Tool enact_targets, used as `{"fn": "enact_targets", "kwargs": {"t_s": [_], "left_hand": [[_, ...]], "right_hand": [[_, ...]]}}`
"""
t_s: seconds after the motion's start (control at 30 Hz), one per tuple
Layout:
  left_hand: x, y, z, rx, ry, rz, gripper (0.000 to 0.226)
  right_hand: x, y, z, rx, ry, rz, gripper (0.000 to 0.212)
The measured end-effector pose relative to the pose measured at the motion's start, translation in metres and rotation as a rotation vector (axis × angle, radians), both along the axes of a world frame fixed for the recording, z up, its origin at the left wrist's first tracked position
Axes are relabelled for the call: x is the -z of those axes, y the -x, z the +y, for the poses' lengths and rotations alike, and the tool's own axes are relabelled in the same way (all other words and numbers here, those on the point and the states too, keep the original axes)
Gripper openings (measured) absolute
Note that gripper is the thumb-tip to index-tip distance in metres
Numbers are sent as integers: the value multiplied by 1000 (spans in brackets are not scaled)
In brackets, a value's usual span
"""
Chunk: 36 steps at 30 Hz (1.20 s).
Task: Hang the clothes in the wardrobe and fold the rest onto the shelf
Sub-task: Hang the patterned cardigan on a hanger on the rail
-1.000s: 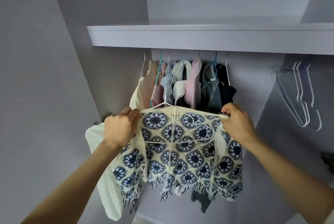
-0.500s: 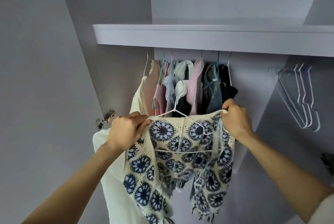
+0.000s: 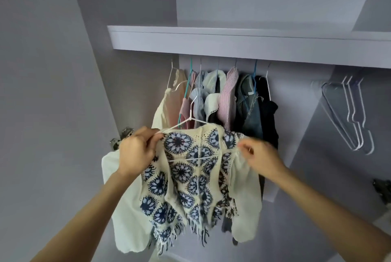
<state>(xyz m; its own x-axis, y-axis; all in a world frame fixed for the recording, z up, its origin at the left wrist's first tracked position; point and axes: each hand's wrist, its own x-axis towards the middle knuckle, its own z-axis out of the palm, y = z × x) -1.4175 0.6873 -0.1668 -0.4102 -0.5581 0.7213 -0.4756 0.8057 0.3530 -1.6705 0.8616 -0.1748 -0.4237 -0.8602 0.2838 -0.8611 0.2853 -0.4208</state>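
A cream crochet top [image 3: 190, 177] with blue flower motifs and a fringed hem hangs on a white wire hanger [image 3: 191, 117] in front of the wardrobe rail. My left hand [image 3: 135, 151] grips the top's left shoulder together with the hanger's end. My right hand [image 3: 262, 158] is blurred and pinches the cream fabric at the top's right shoulder. The hanger's hook points up, below the rail and not hooked on it. Plain cream sleeves droop on both sides.
Several garments [image 3: 228, 97] hang close together on the rail under a pale shelf [image 3: 232, 44]. Three bare hangers [image 3: 355, 113] hang at the right. Door hinges show at the left [image 3: 124, 135] and the right [image 3: 383, 190].
The top has bunched narrower and its cream sleeves have dropped into sight. My right hand has slipped from the hanger's end down to the shoulder fabric. My left hand keeps its grip.
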Motion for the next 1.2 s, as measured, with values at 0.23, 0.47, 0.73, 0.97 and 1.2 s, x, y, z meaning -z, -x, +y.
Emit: {"fn": "enact_targets", "kwargs": {"t_s": [0.23,0.47,0.73,0.97,1.2], "left_hand": [[-2,-7,-1,180,27,5,57],[3,-10,-4,20,31,44,25],[30,41,12,338,35,-243,20],[85,101,44,593,-124,-501,39],[88,182,83,708,-140,-576,48]], "right_hand": [[-4,-6,-16,-218,-2,36,17],[30,-11,3,-68,224,130,14],[38,8,40,49,194,20,16],[56,14,124,260,-135,-44,18],[51,3,214,568,-179,-150,11]]}}
